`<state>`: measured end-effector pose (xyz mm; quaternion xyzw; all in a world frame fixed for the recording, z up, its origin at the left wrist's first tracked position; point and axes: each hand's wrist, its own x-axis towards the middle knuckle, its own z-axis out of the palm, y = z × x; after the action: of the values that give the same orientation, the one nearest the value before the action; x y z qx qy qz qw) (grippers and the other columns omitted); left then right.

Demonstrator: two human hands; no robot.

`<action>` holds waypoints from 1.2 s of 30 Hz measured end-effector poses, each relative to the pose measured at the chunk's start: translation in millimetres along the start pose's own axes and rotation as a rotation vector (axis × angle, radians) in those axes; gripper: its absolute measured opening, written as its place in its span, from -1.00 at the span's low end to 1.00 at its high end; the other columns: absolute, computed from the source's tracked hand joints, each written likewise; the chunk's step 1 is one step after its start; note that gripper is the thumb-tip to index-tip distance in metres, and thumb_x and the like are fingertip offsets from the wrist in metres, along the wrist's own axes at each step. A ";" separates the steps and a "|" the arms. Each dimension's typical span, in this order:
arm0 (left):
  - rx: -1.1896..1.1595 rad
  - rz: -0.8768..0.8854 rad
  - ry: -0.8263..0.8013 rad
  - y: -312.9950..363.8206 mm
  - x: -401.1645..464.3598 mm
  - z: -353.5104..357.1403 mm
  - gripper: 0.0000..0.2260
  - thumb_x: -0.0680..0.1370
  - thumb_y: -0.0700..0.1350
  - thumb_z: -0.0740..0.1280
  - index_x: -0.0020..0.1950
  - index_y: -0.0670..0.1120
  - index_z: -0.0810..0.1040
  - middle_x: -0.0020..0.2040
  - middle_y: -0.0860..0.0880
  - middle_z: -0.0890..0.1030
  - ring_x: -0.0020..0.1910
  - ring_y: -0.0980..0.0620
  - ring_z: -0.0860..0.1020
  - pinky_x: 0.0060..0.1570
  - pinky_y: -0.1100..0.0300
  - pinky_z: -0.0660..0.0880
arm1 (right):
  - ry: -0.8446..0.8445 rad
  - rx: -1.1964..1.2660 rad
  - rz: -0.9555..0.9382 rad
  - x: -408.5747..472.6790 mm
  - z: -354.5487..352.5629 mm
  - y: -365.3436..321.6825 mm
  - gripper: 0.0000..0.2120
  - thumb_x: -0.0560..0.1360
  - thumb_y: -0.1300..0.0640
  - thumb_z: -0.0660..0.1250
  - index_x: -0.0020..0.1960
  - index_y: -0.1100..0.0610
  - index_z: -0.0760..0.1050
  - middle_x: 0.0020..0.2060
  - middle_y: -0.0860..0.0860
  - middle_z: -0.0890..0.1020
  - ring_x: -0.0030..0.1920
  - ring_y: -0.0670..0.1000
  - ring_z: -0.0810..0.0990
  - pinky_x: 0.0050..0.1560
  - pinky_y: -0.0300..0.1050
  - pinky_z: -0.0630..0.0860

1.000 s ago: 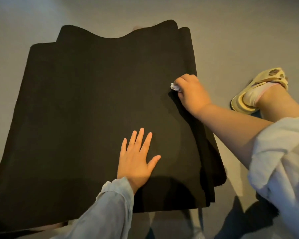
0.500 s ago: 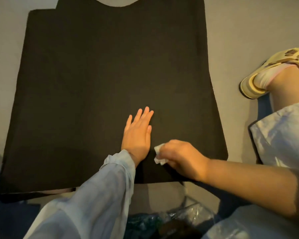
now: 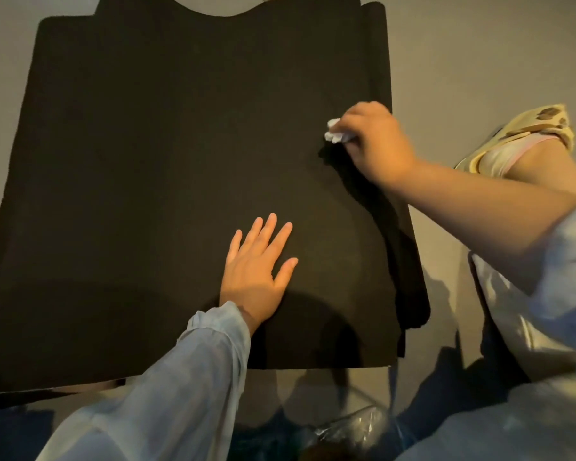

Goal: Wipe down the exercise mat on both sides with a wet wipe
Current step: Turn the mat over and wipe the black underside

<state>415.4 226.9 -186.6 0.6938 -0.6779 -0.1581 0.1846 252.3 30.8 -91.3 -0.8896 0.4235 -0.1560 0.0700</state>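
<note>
A black exercise mat (image 3: 153,168), folded in layers, lies on the grey floor and fills most of the view. My left hand (image 3: 258,266) rests flat on its near middle, fingers straight and spread. My right hand (image 3: 371,141) grips a crumpled white wet wipe (image 3: 337,132) and presses it on the mat close to the right edge. Only the wipe's left end shows past my fingers.
My right foot in a yellow sandal (image 3: 519,138) rests on the floor just right of the mat. A crinkled clear plastic wrapper (image 3: 350,430) lies by my lap below the mat's near edge. Grey floor (image 3: 479,44) surrounds the mat.
My right hand has carried the wipe from the mat's near edge beside my left hand up to the right edge. My left hand stays flat, its fingers now spread wider.
</note>
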 end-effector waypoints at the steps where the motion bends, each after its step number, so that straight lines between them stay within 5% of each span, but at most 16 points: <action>1: 0.003 -0.003 0.005 0.3 0.0 0.4 -0.51 0.59 0.11 0.10 0.50 0.12 0.07 0.53 0.05 0.12 0.44 0.19 -0.10 0.43 0.11 -0.19 | -0.020 -0.025 0.079 7.5 5.8 9.0 -0.77 0.46 0.35 0.28 0.09 0.24 0.58 0.08 0.18 0.56 0.13 0.22 0.46 0.11 -0.03 0.36; 6: 0.004 -0.009 0.014 1.8 -0.1 0.5 -0.51 0.59 0.07 0.16 0.50 0.12 0.13 0.52 0.05 0.13 0.44 0.19 -0.08 0.43 0.14 -0.22 | -0.182 -0.030 0.081 -13.5 28.1 3.9 -0.84 0.48 0.27 0.30 0.04 0.19 0.59 -0.01 0.14 0.59 0.07 0.19 0.53 0.06 -0.02 0.42; 14: 0.011 0.013 -0.009 3.7 -0.8 -7.6 -0.52 0.59 0.10 0.11 0.50 0.07 0.17 0.53 0.00 0.15 0.51 0.02 0.05 0.42 0.09 -0.18 | -0.556 0.170 -0.295 -157.2 -0.5 -62.2 -0.81 0.35 0.30 0.46 -0.05 0.14 0.63 -0.14 0.10 0.65 -0.15 0.12 0.63 -0.10 -0.04 0.55; 21: 0.004 0.006 -0.004 5.2 -2.9 -8.9 -0.55 0.61 0.08 0.11 0.50 0.05 0.19 0.52 -0.01 0.16 0.51 0.00 0.06 0.42 0.10 -0.17 | -0.880 0.287 -0.463 -186.1 -16.1 -80.2 -0.80 0.50 0.29 0.29 0.10 0.19 0.59 0.05 0.12 0.60 0.06 0.11 0.55 0.07 -0.04 0.50; 25: 0.009 0.004 -0.012 5.8 -1.1 -8.2 -0.50 0.56 0.13 0.03 0.50 0.06 0.18 0.52 0.00 0.16 0.51 0.01 0.07 0.42 0.10 -0.15 | -0.544 0.295 -0.470 -142.4 -31.0 -72.0 -0.83 0.41 0.35 0.36 0.00 0.29 0.60 -0.10 0.20 0.62 -0.08 0.21 0.60 -0.09 0.08 0.58; 29: 0.018 -0.008 -0.017 5.8 -0.4 -6.5 -0.53 0.59 0.12 0.05 0.50 0.08 0.16 0.52 0.01 0.15 0.51 0.02 0.06 0.42 0.09 -0.16 | -0.160 0.113 -0.210 -53.7 -26.0 -24.6 -0.73 0.35 0.47 0.25 0.00 0.32 0.58 -0.07 0.25 0.60 -0.02 0.29 0.54 0.06 0.06 0.43; 33: 0.024 -0.021 -0.014 5.3 0.4 -5.0 -0.52 0.58 0.08 0.12 0.50 0.10 0.14 0.52 0.02 0.14 0.50 0.08 0.01 0.43 0.09 -0.18 | -0.052 -0.089 0.021 0.5 -12.1 23.3 -0.73 0.44 0.41 0.19 0.06 0.28 0.56 0.06 0.21 0.56 0.10 0.25 0.47 0.09 0.01 0.37; 36: 0.014 -0.018 0.007 5.4 -1.1 -4.1 -0.52 0.58 0.05 0.17 0.49 0.09 0.17 0.52 0.03 0.15 0.45 0.16 -0.05 0.43 0.11 -0.19 | -0.134 -0.104 0.101 6.1 4.3 31.7 -0.79 0.47 0.34 0.21 0.03 0.26 0.57 0.03 0.20 0.56 0.09 0.24 0.48 0.09 0.08 0.40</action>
<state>412.4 228.1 -180.5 0.7018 -0.6720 -0.1526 0.1808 234.2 6.1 -102.2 -0.8780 0.4697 -0.0700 0.0597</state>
